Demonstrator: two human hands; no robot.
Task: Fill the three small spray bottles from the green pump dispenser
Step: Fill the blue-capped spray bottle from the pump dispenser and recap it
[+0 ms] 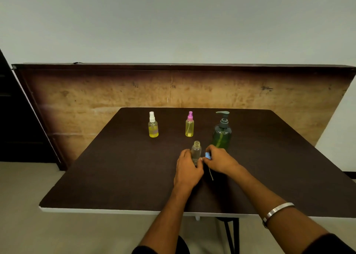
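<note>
A clear, uncapped small bottle (196, 151) stands upright mid-table, looking empty, with my left hand (187, 169) wrapped around its lower part. My right hand (219, 160) holds its blue spray cap (207, 155) just to the right of the bottle, the thin dip tube (211, 174) trailing down toward the tabletop. Right behind that hand stands the green pump dispenser (222, 133). Further back, a white-capped spray bottle (153, 125) and a pink-capped spray bottle (189, 125) both hold yellow liquid and have their caps on.
The dark brown table (115, 167) has a pale front edge near me. A worn wooden board (96, 99) leans against the wall behind the table. A dark cabinet (15, 118) stands at the left. Pale floor lies below.
</note>
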